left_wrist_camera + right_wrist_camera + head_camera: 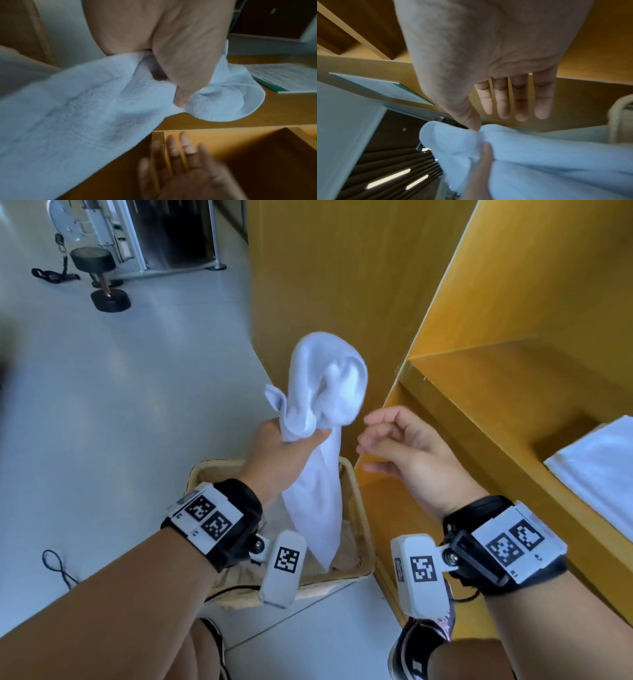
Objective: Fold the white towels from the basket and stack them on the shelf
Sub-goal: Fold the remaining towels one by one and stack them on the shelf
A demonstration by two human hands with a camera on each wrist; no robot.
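1. Right of the basket [356, 484], the yellow wooden shelf [479, 412] carries a folded white towel [603, 467] on one board.
2. Over the basket, a bunched white towel [322, 405] hangs, its tail reaching down inside the basket.
3. Above the basket's left rim, the left hand [284, 453] grips that towel, fingers [181, 97] curled round its gathered middle.
4. Above the basket's right rim, the right hand [404, 453] holds nothing, fingers [503, 102] loosely spread beside the towel.
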